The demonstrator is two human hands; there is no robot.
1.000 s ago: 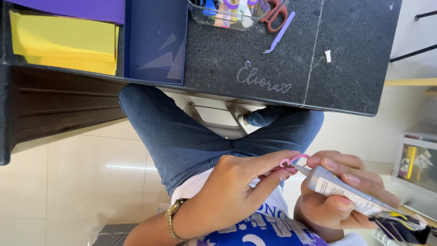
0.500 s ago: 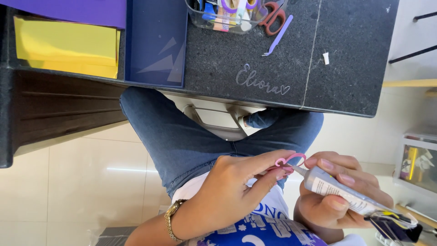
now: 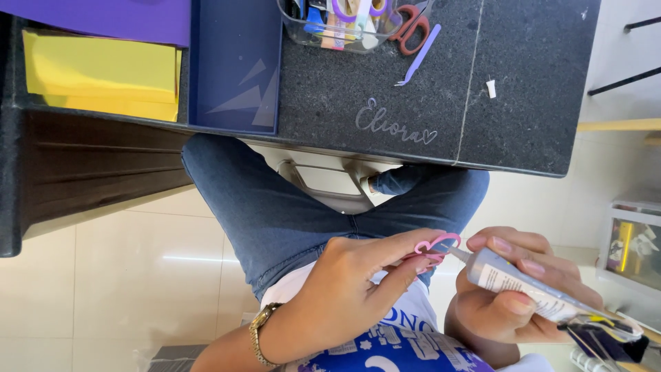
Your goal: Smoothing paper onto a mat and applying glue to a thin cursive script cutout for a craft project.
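My left hand, with a gold watch at the wrist, pinches a small pink heart-shaped piece between its fingertips, low over my lap. My right hand grips a grey-white glue tube. The tube's thin nozzle touches the pink piece from the right. Both hands sit close together above my blue jeans, in front of the dark speckled table.
On the table lie a cursive cut-out word, a lilac stick tool, a clear bin with scissors, a blue tray, yellow paper and a purple sheet. A white box stands on the floor, right.
Both hands stay almost in place, with the nozzle still at the pink piece. The view has tipped slightly, so the table sits a little lower in the frame.
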